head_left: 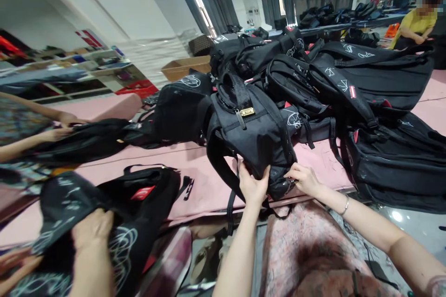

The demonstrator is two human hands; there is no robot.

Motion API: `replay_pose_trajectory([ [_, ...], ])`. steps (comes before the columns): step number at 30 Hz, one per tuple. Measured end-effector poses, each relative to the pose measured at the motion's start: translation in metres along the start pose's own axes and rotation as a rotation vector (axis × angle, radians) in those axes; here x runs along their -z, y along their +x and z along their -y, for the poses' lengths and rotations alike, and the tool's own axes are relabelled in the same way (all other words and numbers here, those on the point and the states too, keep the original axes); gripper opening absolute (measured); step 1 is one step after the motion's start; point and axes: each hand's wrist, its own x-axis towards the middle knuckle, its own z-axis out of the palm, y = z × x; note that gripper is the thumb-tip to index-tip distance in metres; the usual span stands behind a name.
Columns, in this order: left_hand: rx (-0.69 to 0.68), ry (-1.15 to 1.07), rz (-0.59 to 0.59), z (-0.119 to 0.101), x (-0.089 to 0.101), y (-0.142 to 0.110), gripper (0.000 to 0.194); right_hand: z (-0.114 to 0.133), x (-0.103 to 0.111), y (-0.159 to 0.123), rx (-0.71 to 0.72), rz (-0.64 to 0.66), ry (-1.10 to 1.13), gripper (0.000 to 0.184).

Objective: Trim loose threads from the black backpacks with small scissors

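Note:
A black backpack [249, 134] with a gold metal label lies on the pink table cover in front of me, its lower end toward my body. My left hand [253, 186] grips the lower end between thumb and fingers. Close beside it, at the bag's right lower corner, my right hand [304, 178] is closed in a pinch. Whatever sits between those fingertips is too small to make out. A black strap [232, 209] hangs over the table edge below the bag.
More black backpacks [365, 74] with white line drawings are heaped behind and to the right. At left, a co-worker's hand [92, 229] holds another black bag [146, 209]; another person's hands [57, 132] handle black fabric. A cardboard box [188, 68] stands behind the heap.

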Motion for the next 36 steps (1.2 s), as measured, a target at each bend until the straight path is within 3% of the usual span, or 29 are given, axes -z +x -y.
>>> replay_pose_trajectory([
  [6, 0.079, 0.103, -0.01, -0.011, -0.007, 0.006, 0.06, 0.02, 0.008, -0.012, 0.068, 0.068, 0.063, 0.03],
  [14, 0.067, 0.106, 0.026, -0.019, -0.008, -0.001, 0.064, 0.035, 0.023, -0.038, -0.058, 0.101, 0.079, 0.032],
  [18, 0.036, 0.094, 0.036, -0.016, 0.004, -0.007, 0.077, 0.04, 0.012, -0.048, -0.107, 0.038, -0.078, 0.039],
  [23, 0.034, 0.024, 0.045, -0.011, 0.014, -0.016, 0.073, 0.038, -0.013, -0.056, -0.026, -0.176, -0.084, 0.02],
  [25, 0.017, -0.018, 0.026, -0.007, 0.015, -0.02, 0.071, 0.036, -0.022, -0.059, -0.019, -0.217, -0.076, 0.02],
  [34, -0.043, -0.031, -0.023, 0.008, 0.004, -0.029, 0.068, 0.035, -0.031, -0.061, -0.052, -0.257, -0.052, 0.025],
  [36, -0.046, -0.076, 0.055, 0.014, 0.005, -0.024, 0.059, 0.04, -0.026, -0.059, -0.068, -0.241, -0.029, 0.02],
])
